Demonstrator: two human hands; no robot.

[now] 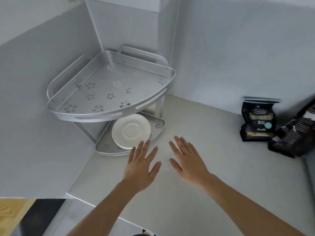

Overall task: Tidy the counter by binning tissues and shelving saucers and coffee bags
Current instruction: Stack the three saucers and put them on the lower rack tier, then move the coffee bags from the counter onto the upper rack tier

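Note:
A white saucer (131, 132) lies on the lower tier (159, 126) of a silver two-tier corner shelf; another saucer's edge shows under it. The upper tier (112, 86) holds nothing. My left hand (142, 165) hovers flat with fingers apart just in front of the saucer, its fingertips at the shelf's rim. My right hand (186, 160) is beside it over the bare counter, fingers spread, holding nothing. A black coffee bag (258, 120) stands against the wall at the right. A second dark coffee bag (293, 135) lies tilted beside it.
The pale counter (196, 193) runs into a wall corner behind the shelf. Its front edge drops off at lower left, where a dark surface (42, 217) and wooden floor (10, 212) show. A grey ledge (309, 169) borders the far right.

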